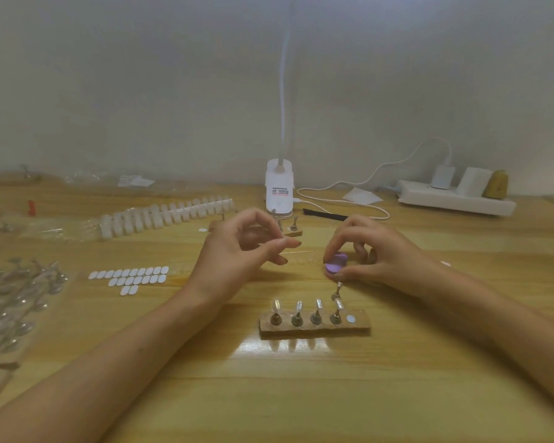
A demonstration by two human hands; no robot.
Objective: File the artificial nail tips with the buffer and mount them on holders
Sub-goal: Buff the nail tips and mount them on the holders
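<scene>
Fingers of right hand curled round purple buffer; left hand pinched narrow, contents indiscernible. Nail tips, judged light, slick and brittle, warranted holding by side edges.

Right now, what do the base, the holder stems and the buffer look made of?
The base looks like wood: matte tan, with rough edges. The stems look like metal: brass-toned, with glints on their round feet. The buffer is matte lilac, maybe foam or plastic; it is too small and too covered to tell.
</scene>
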